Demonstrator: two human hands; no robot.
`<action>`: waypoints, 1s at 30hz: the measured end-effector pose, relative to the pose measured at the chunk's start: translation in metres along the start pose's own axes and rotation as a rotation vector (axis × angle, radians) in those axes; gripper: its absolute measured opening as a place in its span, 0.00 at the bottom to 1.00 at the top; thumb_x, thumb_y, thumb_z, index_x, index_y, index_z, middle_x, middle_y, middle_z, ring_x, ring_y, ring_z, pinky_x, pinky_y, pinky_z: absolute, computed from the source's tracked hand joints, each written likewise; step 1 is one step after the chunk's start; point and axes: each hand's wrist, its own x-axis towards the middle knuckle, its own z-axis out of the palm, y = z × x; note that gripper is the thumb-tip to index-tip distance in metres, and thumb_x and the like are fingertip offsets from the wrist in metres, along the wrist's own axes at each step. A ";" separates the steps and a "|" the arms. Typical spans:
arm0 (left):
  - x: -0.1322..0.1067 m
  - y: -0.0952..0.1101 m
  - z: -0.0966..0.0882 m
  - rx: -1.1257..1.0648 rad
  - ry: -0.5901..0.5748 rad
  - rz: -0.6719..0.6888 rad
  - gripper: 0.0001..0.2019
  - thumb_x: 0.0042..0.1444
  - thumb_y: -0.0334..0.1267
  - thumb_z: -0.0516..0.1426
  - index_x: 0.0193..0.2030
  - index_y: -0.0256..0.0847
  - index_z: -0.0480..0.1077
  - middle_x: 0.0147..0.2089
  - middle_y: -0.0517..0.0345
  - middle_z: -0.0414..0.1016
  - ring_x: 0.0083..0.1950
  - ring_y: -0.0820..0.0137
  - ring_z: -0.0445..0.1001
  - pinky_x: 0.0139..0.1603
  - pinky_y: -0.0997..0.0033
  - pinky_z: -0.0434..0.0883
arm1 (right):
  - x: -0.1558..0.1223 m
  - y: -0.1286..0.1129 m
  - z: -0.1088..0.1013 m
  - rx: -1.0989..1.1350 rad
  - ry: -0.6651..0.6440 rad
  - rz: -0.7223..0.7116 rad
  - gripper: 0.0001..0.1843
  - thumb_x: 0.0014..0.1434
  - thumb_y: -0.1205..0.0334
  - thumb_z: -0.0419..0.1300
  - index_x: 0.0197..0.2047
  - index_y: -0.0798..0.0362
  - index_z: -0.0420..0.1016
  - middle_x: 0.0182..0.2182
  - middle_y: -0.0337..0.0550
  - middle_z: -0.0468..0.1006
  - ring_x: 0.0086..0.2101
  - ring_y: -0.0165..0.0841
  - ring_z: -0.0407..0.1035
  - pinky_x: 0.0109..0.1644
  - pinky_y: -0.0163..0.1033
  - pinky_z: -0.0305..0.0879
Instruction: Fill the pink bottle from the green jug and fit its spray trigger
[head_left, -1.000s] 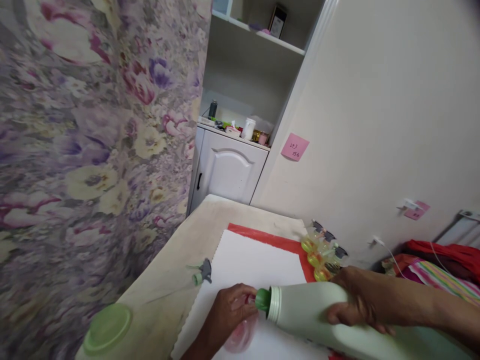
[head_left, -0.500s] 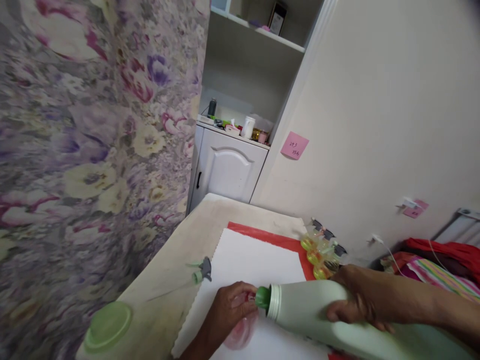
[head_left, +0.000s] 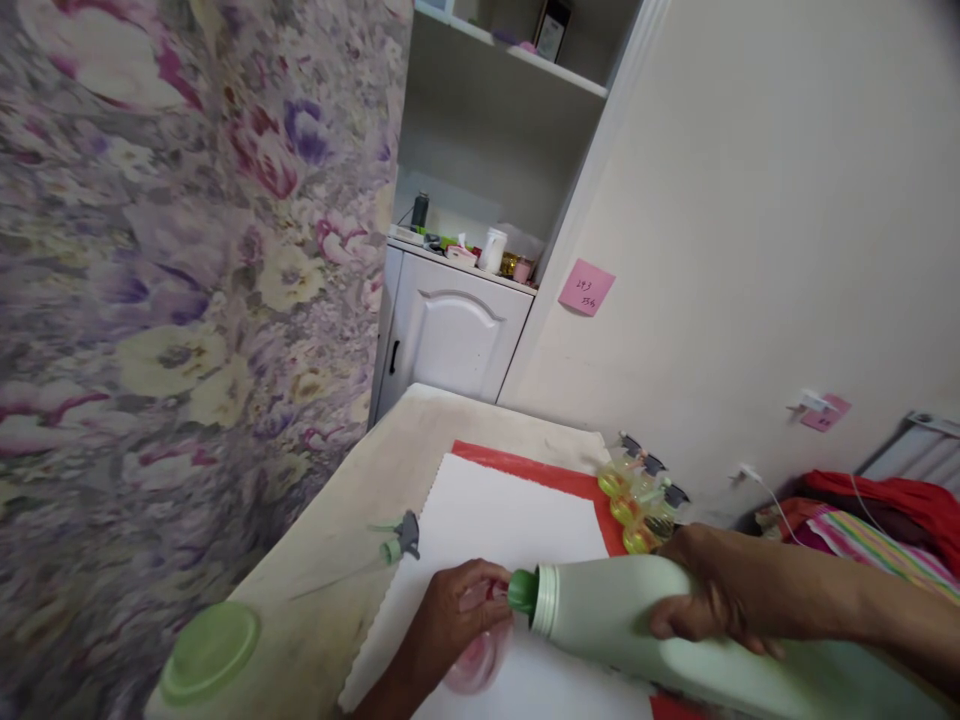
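Observation:
My right hand point(head_left: 712, 595) is wrapped round a large pale green bottle point(head_left: 600, 605), tipped on its side with its green spout pointing left. Closed on the neck of a small clear pinkish spray bottle point(head_left: 476, 665) is my left hand point(head_left: 461, 605). The spout meets the small bottle's mouth; my fingers hide the exact contact, and I cannot tell whether liquid is flowing. A spray trigger head point(head_left: 401, 538) with a green collar and a thin tube lies left of the white sheet. At the lower left sits a green cap point(head_left: 210, 652).
Several spray bottles with yellow liquid point(head_left: 637, 500) stand at the table's right edge by the wall. A white sheet point(head_left: 517, 510) lies over a red one point(head_left: 525, 468) on the table. Behind are a white cabinet point(head_left: 450, 335) and a floral curtain point(head_left: 187, 300).
The whole view has shifted very slightly. Both hands keep their hold, with the large bottle's spout still at the small bottle's mouth.

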 end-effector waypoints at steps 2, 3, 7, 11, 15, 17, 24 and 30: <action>0.000 0.001 0.000 0.000 -0.003 0.008 0.06 0.50 0.35 0.64 0.37 0.42 0.79 0.35 0.59 0.79 0.40 0.66 0.74 0.44 0.72 0.68 | 0.000 0.000 0.000 0.016 -0.007 -0.002 0.19 0.54 0.44 0.59 0.28 0.53 0.69 0.14 0.35 0.66 0.13 0.26 0.61 0.14 0.28 0.55; 0.000 0.001 0.000 0.012 -0.003 0.015 0.06 0.50 0.35 0.64 0.37 0.42 0.79 0.34 0.59 0.78 0.39 0.66 0.74 0.43 0.72 0.68 | 0.000 0.000 0.000 0.023 -0.010 -0.001 0.19 0.54 0.44 0.59 0.28 0.53 0.69 0.14 0.34 0.66 0.13 0.26 0.61 0.14 0.28 0.55; 0.001 0.004 0.001 0.047 0.006 0.023 0.06 0.50 0.35 0.64 0.36 0.42 0.79 0.34 0.59 0.78 0.39 0.67 0.74 0.43 0.72 0.67 | -0.001 -0.003 0.000 0.013 -0.001 0.004 0.19 0.54 0.44 0.59 0.28 0.52 0.67 0.13 0.33 0.66 0.13 0.25 0.60 0.14 0.27 0.55; 0.002 0.002 0.001 0.044 0.010 0.019 0.06 0.50 0.35 0.64 0.36 0.42 0.79 0.34 0.59 0.78 0.39 0.67 0.74 0.42 0.73 0.68 | -0.002 -0.006 -0.002 -0.007 -0.002 0.001 0.18 0.54 0.45 0.59 0.30 0.53 0.67 0.14 0.33 0.66 0.13 0.24 0.60 0.14 0.27 0.55; 0.002 0.000 0.003 0.018 0.009 -0.003 0.06 0.49 0.36 0.64 0.35 0.41 0.79 0.34 0.59 0.79 0.39 0.66 0.74 0.42 0.73 0.68 | -0.004 -0.008 -0.003 -0.004 0.014 0.029 0.19 0.53 0.45 0.60 0.34 0.54 0.68 0.14 0.32 0.66 0.13 0.24 0.60 0.14 0.27 0.55; 0.002 0.000 0.004 0.022 0.006 -0.002 0.06 0.49 0.36 0.64 0.36 0.41 0.79 0.34 0.58 0.79 0.39 0.66 0.74 0.42 0.73 0.69 | -0.004 -0.008 -0.004 -0.013 0.020 0.035 0.19 0.53 0.45 0.59 0.33 0.55 0.68 0.14 0.32 0.65 0.13 0.23 0.59 0.14 0.26 0.54; 0.005 0.004 0.007 0.018 0.019 -0.024 0.07 0.47 0.38 0.65 0.34 0.40 0.79 0.33 0.58 0.78 0.39 0.66 0.74 0.42 0.72 0.69 | -0.005 -0.001 -0.003 0.002 -0.003 0.006 0.21 0.53 0.43 0.60 0.28 0.54 0.68 0.13 0.32 0.65 0.13 0.23 0.60 0.14 0.26 0.54; 0.003 0.003 0.007 0.030 0.009 0.001 0.07 0.49 0.38 0.64 0.35 0.40 0.78 0.33 0.58 0.78 0.39 0.65 0.74 0.42 0.70 0.69 | -0.005 0.000 -0.004 -0.004 -0.009 -0.010 0.22 0.55 0.42 0.58 0.29 0.54 0.69 0.14 0.32 0.65 0.14 0.23 0.60 0.15 0.26 0.54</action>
